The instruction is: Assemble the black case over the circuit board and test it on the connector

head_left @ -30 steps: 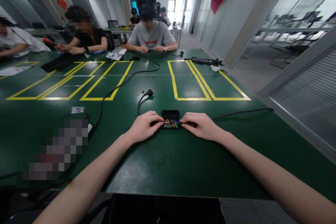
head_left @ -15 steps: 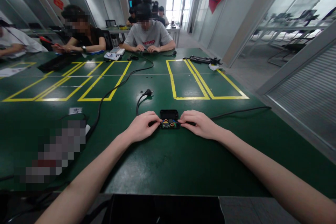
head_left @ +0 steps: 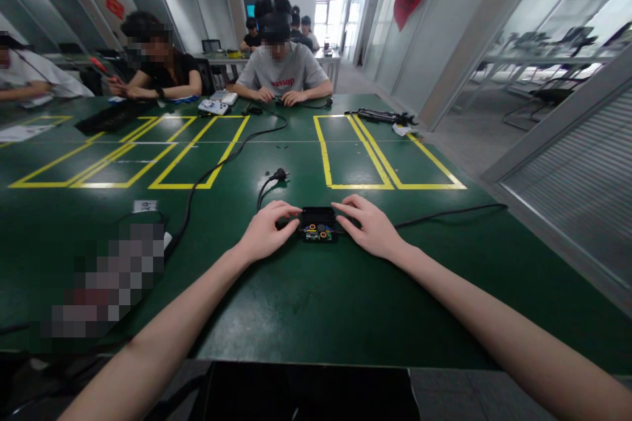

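A small black power adapter case point(head_left: 303, 237) lies on the green table with its circuit board point(head_left: 316, 233) showing; copper coils and coloured wires are visible. Its black lid point(head_left: 318, 213) sits just behind the board; whether they are joined, I cannot tell. My left hand point(head_left: 269, 230) is at the left side of the case, thumb and fingers apart, fingertips close to the lid. On the right side, my right hand point(head_left: 368, 227) has its fingers stretched toward the lid and its thumb near the cable. Neither hand holds anything; whether the fingertips touch is hard to see.
A plug point(head_left: 281, 174) on a short black cord lies beyond my left hand. Another black cable point(head_left: 449, 212) runs off to the right. Yellow tape outlines point(head_left: 360, 186) mark the table. Opposite, a person in a grey shirt point(head_left: 281, 69) works; a folded black stand point(head_left: 380, 116) lies back right.
Both hands have loosened from the wires at the case's sides. Their fingers have spread and risen toward the lid. The case stays in place.
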### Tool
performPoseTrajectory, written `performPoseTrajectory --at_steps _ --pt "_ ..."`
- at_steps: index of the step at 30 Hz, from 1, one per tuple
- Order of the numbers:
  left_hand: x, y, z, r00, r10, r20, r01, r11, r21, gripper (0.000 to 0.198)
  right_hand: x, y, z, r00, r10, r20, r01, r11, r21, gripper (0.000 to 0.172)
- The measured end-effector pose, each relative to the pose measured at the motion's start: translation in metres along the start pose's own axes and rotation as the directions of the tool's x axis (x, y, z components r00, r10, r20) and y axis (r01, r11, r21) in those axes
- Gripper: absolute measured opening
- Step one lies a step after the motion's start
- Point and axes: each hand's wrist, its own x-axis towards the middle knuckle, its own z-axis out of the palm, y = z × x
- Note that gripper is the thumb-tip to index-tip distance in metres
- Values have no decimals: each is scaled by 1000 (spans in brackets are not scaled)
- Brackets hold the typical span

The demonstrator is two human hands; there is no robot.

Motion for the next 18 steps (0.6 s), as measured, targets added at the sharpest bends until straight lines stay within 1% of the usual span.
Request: performPoseTrajectory --at_steps 2,5,7,9,13,16,18 --pt "2 -3 4 999 -23 -40 26 997 73 28 1 2 3 999 34 29 -35 999 36 30" --pt "3 -6 9 999 -15 -30 18 994 103 25 1 4 4 989 125 74 -135 980 147 28" --pt "4 -6 10 1000 -6 -23 8 998 66 22 1 3 3 983 158 98 -177 957 232 28" --pt "4 -4 9 999 -21 -30 21 1000 15 20 2 2 2 977 183 109 -208 928 307 29" --pt "3 1 7 991 -118 -62 113 990 -79 19 4 0 0 961 251 116 -276 865 418 28" --pt "5 3 7 986 -151 -76 140 981 -135 17 5 -2 1 957 271 101 -285 826 487 25" --pt "6 3 9 984 -138 -114 125 985 -116 12 4 -5 2 958 274 88 -278 804 526 24"
